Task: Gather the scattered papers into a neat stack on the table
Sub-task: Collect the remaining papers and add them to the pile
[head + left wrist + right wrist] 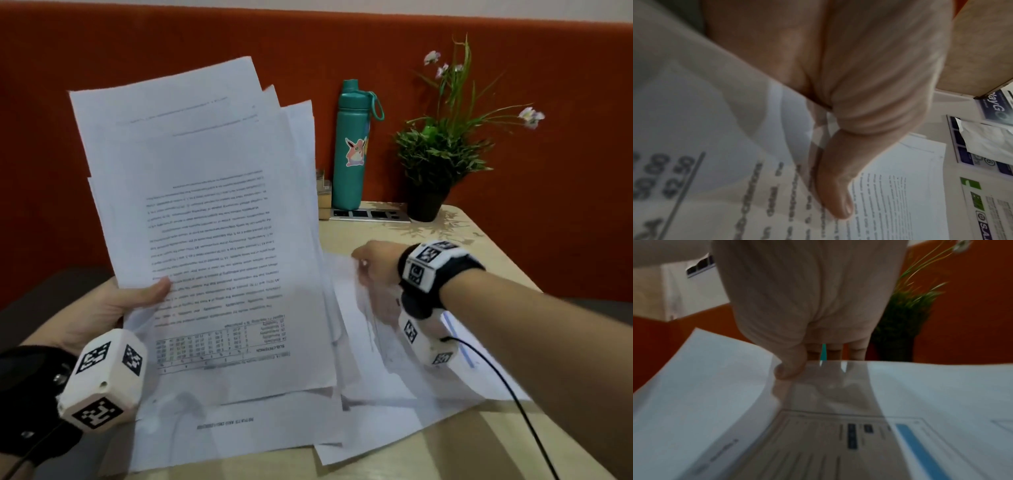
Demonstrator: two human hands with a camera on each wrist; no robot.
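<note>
Fanned sheaf of printed papers raised nearly upright, loose overlapping sheets lying on the table

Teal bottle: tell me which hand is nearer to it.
Right. The right hand pinches a sheet on the table in front of the bottle; the left hand holds the paper stack at the near left edge.

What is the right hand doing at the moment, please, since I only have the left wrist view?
Observer: The right hand pinches one sheet at its edge, with the thumb in front and the fingers behind.
Operator: Do any papers lie on the table?
Observer: Yes, several loose papers overlap on the table.
Operator: Is my bundle tidy?
Observer: No. The bundle in the left hand is fanned, and its top corners are staggered.
</note>
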